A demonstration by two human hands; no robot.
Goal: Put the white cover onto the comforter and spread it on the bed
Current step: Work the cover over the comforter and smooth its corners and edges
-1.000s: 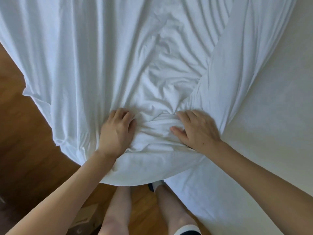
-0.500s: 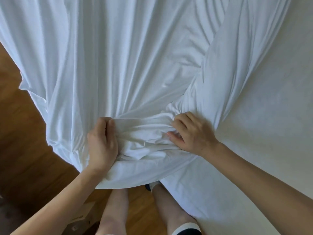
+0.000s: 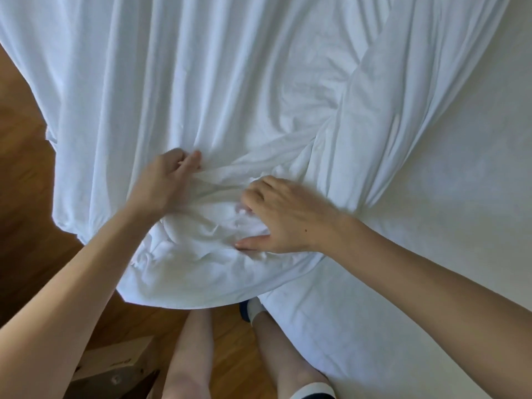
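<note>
The white cover (image 3: 230,82) lies wrinkled across the bed (image 3: 466,197) and hangs over its near left edge. A bunched, bulging part of it (image 3: 201,272) sits at the edge in front of me. My left hand (image 3: 167,182) reaches forward on the cover, with straight fingers touching a raised fold. My right hand (image 3: 285,220) rests on the bunch, its fingers curled into the fabric and its thumb spread flat; the fingertips are blurred. A thicker white layer (image 3: 403,116) runs diagonally at the right. I cannot tell the comforter from the cover.
Brown wooden floor (image 3: 26,182) shows at the left and below the hanging fabric. A cardboard box (image 3: 115,364) stands on the floor by my bare legs (image 3: 190,355). My socked foot (image 3: 254,308) is tucked against the bed's side.
Both hands have let go of their earlier bunches and moved forward and apart on the cover. The left fingers have straightened. The gathered bulge at the bed's edge has grown.
</note>
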